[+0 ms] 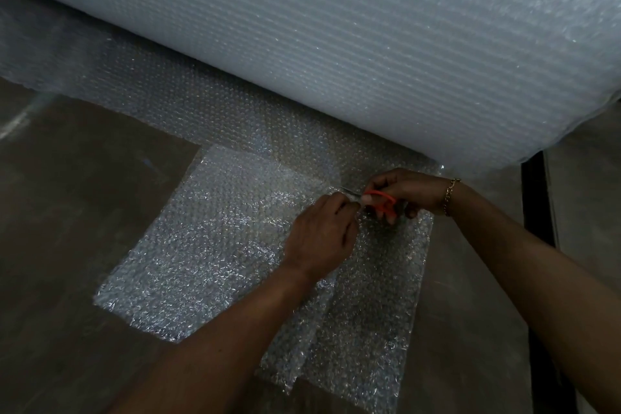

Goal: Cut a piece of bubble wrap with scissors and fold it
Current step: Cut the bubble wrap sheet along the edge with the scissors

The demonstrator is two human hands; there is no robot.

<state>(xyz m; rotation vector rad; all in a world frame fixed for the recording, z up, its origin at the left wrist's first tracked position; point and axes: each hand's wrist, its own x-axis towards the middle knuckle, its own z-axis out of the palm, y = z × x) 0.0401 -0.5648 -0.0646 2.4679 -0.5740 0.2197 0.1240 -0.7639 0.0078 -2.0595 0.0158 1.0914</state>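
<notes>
Both forearms are bare, no sleeves visible. The right wrist wears a thin gold chain bracelet (448,196), hanging loosely.

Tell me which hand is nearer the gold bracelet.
Right. The bracelet sits on the right hand's own wrist, while the left hand lies apart from it, lower left, pinching bubble wrap beside the orange scissors.

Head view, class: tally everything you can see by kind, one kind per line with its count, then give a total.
Roll: 1
Sheet: 1
Scissors: 1
Hands, left hand and right hand: 2
Bracelet: 1
Total: 6
</notes>
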